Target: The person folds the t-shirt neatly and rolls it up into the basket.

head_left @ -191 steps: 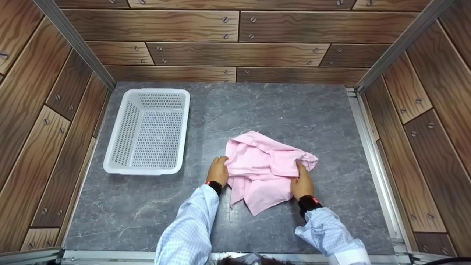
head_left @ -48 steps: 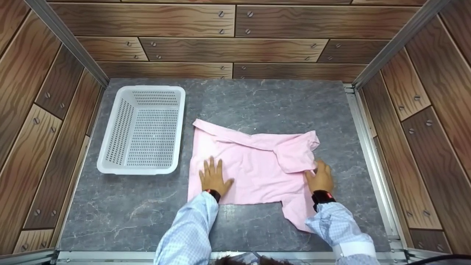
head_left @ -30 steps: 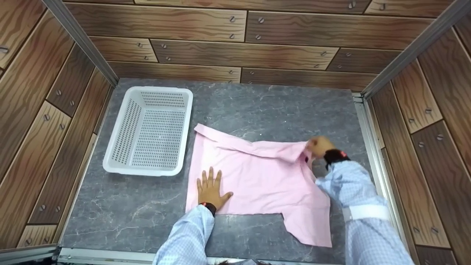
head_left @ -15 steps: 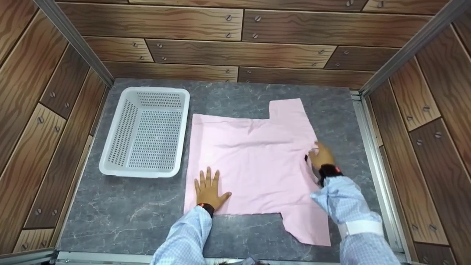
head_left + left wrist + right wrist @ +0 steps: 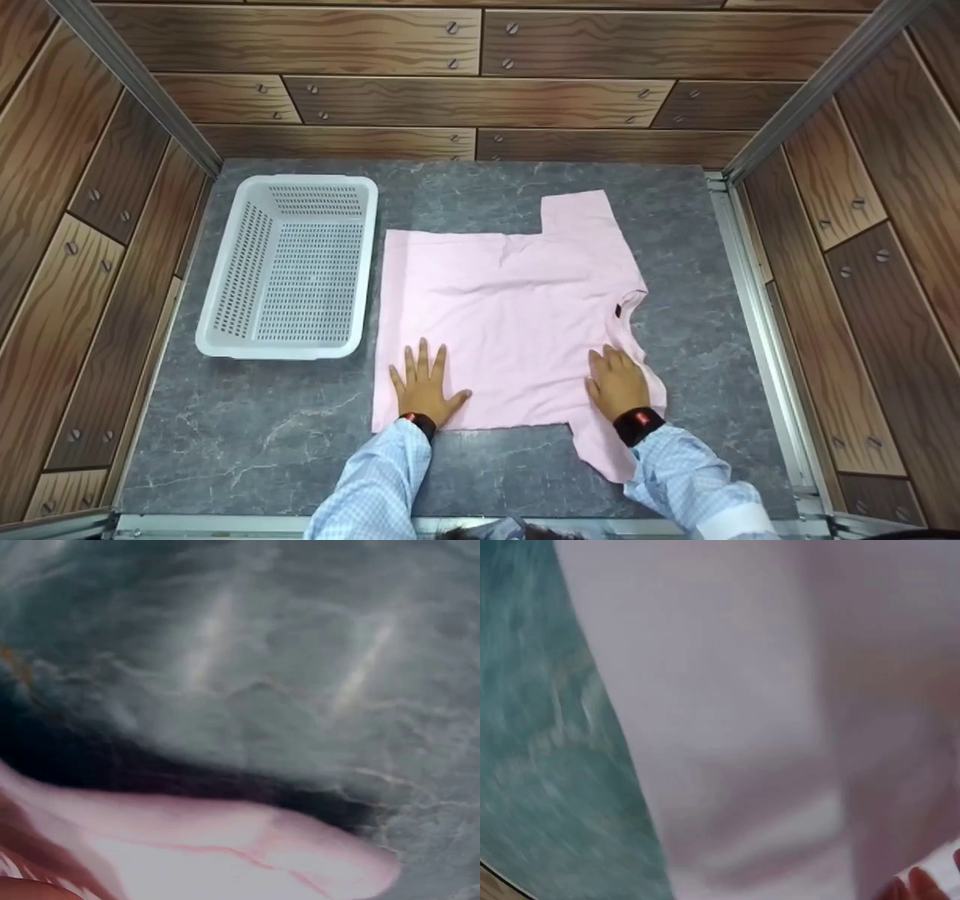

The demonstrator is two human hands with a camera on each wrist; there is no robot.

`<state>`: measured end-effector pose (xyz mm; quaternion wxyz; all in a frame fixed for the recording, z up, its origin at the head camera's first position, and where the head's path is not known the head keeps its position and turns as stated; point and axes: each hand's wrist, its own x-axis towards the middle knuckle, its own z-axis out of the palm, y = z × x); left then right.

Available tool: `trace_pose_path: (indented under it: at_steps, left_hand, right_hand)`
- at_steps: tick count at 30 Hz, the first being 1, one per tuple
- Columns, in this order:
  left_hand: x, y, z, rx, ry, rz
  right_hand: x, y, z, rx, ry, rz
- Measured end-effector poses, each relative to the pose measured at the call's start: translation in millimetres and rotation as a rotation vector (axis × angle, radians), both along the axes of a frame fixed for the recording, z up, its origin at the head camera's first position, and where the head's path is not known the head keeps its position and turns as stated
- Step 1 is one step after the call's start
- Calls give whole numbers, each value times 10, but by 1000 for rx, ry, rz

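A pink T-shirt (image 5: 495, 315) lies spread sideways on the table, its hem to the left and its neckline, with a small dark label, to the right. My left hand (image 5: 425, 386) rests flat on the shirt near the hem's lower corner, fingers spread. My right hand (image 5: 619, 381) lies on the shirt below the neckline, near the lower sleeve, which is partly hidden under the wrist. In the left wrist view, the shirt's edge (image 5: 225, 847) shows along the bottom. Blurred pink fabric (image 5: 727, 727) fills much of the right wrist view, with fingertips (image 5: 922, 885) at its lower corner.
A white perforated plastic basket (image 5: 356, 349) stands at the left of the table, with nothing in it. The grey marbled tabletop (image 5: 262, 442) is enclosed by wood-patterned walls (image 5: 375, 97) at the back and sides, with metal rails (image 5: 757, 330) along its edges.
The bunched pink T-shirt has been spread out, its far sleeve flipped out towards the back. My right hand has moved from the neckline towards me; my left hand stays near the hem.
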<state>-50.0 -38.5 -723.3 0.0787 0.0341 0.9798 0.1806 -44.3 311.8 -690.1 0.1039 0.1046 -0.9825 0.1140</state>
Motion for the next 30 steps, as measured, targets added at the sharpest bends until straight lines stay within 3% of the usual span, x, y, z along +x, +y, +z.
trace_pose_path:
  at_steps: [5, 10, 16, 20, 24, 27, 30]
  left_hand:
    - [-50, -68, 8, -26, -33, 1]
    - [-88, -99, 55, -19, -45, -5]
    - [-104, -112, 67, -30, -64, -11]
    - [-121, -115, 74, -60, -29, 1]
    - [-80, -71, 100, -35, -4, 35]
    - [-15, -23, 124, -8, -34, 38]
    - [8, 0, 122, -42, -77, 18]
  right_hand:
    - [-14, -9, -52, -36, -202, -148]
    - [-39, -98, -67, -67, -350, -213]
    - [12, -242, -100, -44, -393, -224]
    - [8, -278, -66, -36, -446, -255]
    - [4, -281, -28, -41, -441, -274]
    - [31, -293, -26, -34, -451, -259]
    - [64, -316, -44, -19, -464, -234]
